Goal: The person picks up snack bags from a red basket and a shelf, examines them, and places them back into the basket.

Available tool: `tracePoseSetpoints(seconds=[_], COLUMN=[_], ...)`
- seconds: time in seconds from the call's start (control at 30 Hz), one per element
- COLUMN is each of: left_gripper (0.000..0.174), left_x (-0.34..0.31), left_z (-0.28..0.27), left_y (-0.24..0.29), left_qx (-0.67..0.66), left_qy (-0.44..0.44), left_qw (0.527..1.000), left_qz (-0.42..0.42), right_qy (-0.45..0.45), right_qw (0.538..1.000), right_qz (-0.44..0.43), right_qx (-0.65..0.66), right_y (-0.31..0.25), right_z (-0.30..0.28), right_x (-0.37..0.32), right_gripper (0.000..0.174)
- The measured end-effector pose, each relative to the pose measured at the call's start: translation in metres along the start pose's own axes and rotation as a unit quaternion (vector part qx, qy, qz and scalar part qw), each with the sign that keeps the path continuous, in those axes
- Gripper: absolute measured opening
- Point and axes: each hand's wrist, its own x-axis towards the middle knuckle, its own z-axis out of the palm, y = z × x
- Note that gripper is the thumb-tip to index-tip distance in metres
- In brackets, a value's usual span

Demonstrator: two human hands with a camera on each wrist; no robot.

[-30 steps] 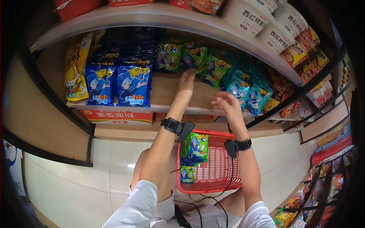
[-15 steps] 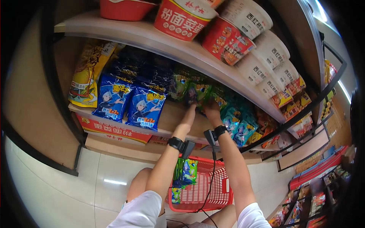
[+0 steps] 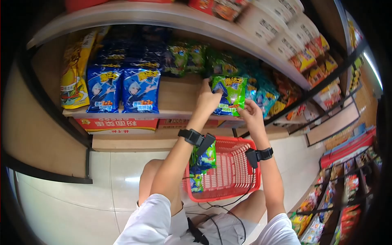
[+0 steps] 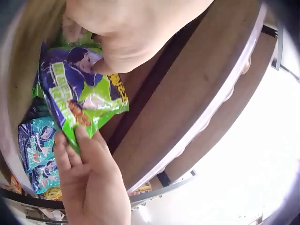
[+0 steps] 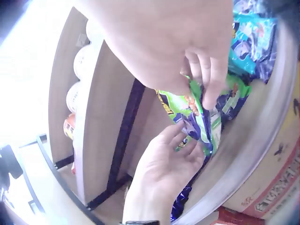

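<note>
In front of the shelf edge, both hands hold a green and dark blue snack packet, its printed front facing up. The left hand grips its left side, thumb lying on the front, as the left wrist view shows. At the opposite lower corner, the right hand pinches the packet between thumb and fingers. Behind them on the shelf lie more green packets, with teal packets to the right. Below the forearms, a red plastic basket stands on the floor with several green packets along its left side.
Blue packets and a yellow bag fill the shelf's left end. An upper shelf with white tubs overhangs the hands. Black rails border the right. Thin cables trail across the lap and basket.
From reaching in among the green packets, both hands have drawn back toward the person with one green packet between them. The head view has shifted, too.
</note>
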Motion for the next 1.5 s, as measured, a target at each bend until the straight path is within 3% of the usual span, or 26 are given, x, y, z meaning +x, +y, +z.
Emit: tracePoseSetpoints(seconds=[0.03, 0.1, 0.3, 0.4, 0.5, 0.6, 0.7, 0.73, 0.9, 1.03, 1.1, 1.27, 1.37, 1.4, 1.5], left_gripper=[0.05, 0.043, 0.043, 0.041, 0.038, 0.032, 0.025, 0.023, 0.019, 0.027, 0.029, 0.03, 0.03, 0.03, 0.031], left_x=[-0.004, -0.009, -0.061, -0.1, -0.142, -0.174, -0.2, -0.21, -0.236, -0.24, -0.241, -0.243, -0.242, -0.241, -0.243], left_z=[-0.006, 0.014, 0.031, 0.028, 0.017, 0.015, 0.011, 0.009, 0.009, 0.01, 0.015, 0.021, 0.023, 0.018, 0.013], left_y=[0.008, -0.013, -0.009, -0.012, 0.01, 0.008, -0.001, -0.006, -0.036, -0.084, -0.096, -0.122, -0.143, -0.172, -0.181], left_qx=[-0.053, -0.141, -0.059, 0.008, 0.095, 0.094, 0.102, 0.112, 0.16, 0.146, 0.147, 0.158, 0.184, 0.201, 0.169], left_qy=[-0.095, -0.171, -0.277, -0.329, -0.393, -0.404, -0.408, -0.412, -0.405, -0.41, -0.399, -0.411, -0.399, -0.407, -0.413], left_qw=[0.993, 0.974, 0.955, 0.939, 0.902, 0.883, 0.845, 0.828, 0.735, 0.665, 0.664, 0.668, 0.663, 0.646, 0.644], left_qz=[-0.046, -0.047, -0.087, -0.102, -0.152, -0.219, -0.33, -0.363, -0.52, -0.607, -0.615, -0.599, -0.606, -0.613, -0.622], right_qy=[0.001, 0.0, 0.013, 0.002, -0.04, -0.144, -0.176, -0.202, -0.292, -0.354, -0.356, -0.378, -0.428, -0.444, -0.458], right_qw=[0.999, 0.996, 0.987, 0.973, 0.978, 0.971, 0.96, 0.941, 0.904, 0.864, 0.854, 0.821, 0.757, 0.743, 0.743], right_qz=[0.024, 0.057, 0.135, 0.133, 0.158, 0.19, 0.219, 0.271, 0.311, 0.354, 0.356, 0.381, 0.388, 0.412, 0.412], right_qx=[0.025, 0.07, 0.087, 0.189, 0.13, -0.03, -0.007, 0.027, -0.03, -0.062, -0.135, -0.192, -0.304, -0.286, -0.262], right_y=[0.001, 0.01, 0.036, 0.079, 0.105, 0.124, 0.145, 0.147, 0.18, 0.198, 0.183, 0.214, 0.24, 0.268, 0.254], right_z=[-0.008, -0.024, -0.057, -0.071, -0.089, -0.106, -0.111, -0.114, -0.102, -0.081, -0.077, -0.045, -0.023, -0.013, -0.005], right_x=[-0.015, -0.041, -0.106, -0.128, -0.15, -0.164, -0.18, -0.184, -0.19, -0.188, -0.187, -0.186, -0.176, -0.174, -0.176], right_gripper=[0.032, 0.031, 0.031, 0.028, 0.03, 0.032, 0.034, 0.033, 0.034, 0.035, 0.034, 0.032, 0.034, 0.034, 0.034])
